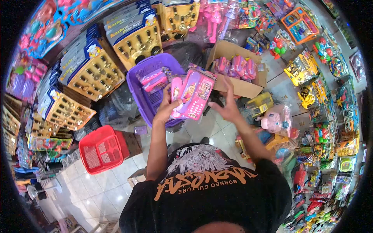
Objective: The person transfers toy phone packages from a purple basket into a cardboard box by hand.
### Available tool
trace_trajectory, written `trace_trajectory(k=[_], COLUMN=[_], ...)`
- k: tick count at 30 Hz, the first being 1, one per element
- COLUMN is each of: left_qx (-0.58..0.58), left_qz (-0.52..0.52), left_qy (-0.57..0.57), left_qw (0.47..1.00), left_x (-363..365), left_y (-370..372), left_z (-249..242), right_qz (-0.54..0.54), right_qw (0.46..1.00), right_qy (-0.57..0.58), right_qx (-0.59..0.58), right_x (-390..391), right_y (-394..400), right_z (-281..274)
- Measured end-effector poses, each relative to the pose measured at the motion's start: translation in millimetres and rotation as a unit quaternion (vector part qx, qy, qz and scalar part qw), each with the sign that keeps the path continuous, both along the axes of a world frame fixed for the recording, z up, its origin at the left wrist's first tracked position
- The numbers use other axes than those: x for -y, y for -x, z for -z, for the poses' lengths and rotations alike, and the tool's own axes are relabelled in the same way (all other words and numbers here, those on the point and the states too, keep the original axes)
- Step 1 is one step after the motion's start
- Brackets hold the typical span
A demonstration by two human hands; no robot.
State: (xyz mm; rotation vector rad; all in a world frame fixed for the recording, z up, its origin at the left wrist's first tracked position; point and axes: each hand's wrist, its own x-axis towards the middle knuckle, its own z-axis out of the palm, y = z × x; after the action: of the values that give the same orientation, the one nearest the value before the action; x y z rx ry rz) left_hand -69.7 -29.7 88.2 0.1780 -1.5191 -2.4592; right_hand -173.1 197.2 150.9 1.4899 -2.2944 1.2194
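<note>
My left hand (168, 108) is closed around the left side of a pink and purple toy pack (193, 93), its thumb on the front. The pack is held over the right part of a purple basket (140, 101). Just right of the pack, my right hand (230, 105) has its fingers spread and holds nothing. Inside the basket lie other pink packs (155, 81). Beyond my right hand, an open cardboard box (248, 90) holds several pink and purple packs (237, 66).
A red basket (104, 149) stands on the tiled floor at the left. Kitchen play sets (91, 70) hang in rows at the upper left. Bagged toys (301, 69) cover the right side, with a pink toy (274, 120) near my right forearm.
</note>
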Motion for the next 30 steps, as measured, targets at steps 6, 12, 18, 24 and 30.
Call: trace_trajectory(k=[6,12,18,24,30], left_qx=[0.017,0.017,0.044,0.016,0.008], left_qz=[0.080,0.108,0.114,0.078,0.099], left_qy=[0.062,0.140,0.062,0.152,0.163], left_qw=[0.995,0.984,0.991,0.985,0.982], left_x=[-74.1,-151.6,-211.1,-254.1,-279.5], left_y=[45.2,80.8,114.6,133.2,142.5], left_z=[-11.7,1.8,26.4,25.9,24.3], right_qz=[0.039,0.181,0.201,0.221,0.259], right_qw=[0.855,0.873,0.851,0.850,0.809], right_qy=[0.273,0.303,0.329,0.322,0.340], right_qx=[0.440,0.337,0.356,0.354,0.402], right_x=[-39.3,-85.1,-146.3,-204.5,-236.2], right_y=[-29.1,-10.7,6.6,20.5,24.2], right_z=[34.0,41.3,46.8,57.4,83.7])
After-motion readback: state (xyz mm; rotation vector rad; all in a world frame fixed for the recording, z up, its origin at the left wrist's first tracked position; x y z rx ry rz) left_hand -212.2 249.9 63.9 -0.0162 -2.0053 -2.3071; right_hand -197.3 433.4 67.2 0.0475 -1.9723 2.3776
